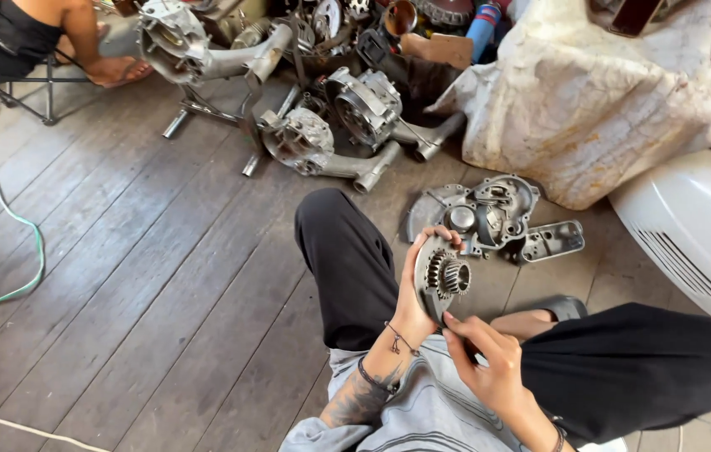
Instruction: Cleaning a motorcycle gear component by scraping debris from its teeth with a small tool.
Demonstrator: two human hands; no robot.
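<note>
Gear plate (443, 276) | left hand (414, 310) gripping rim | right hand (489, 356) fingertip touching edge

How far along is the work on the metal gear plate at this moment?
Done: an open engine casing and a small cover lie apart on the wooden floor. In hand: the left hand holds the gear plate while the right hand touches its lower edge. Left: the plate is not fitted to anything.
</note>
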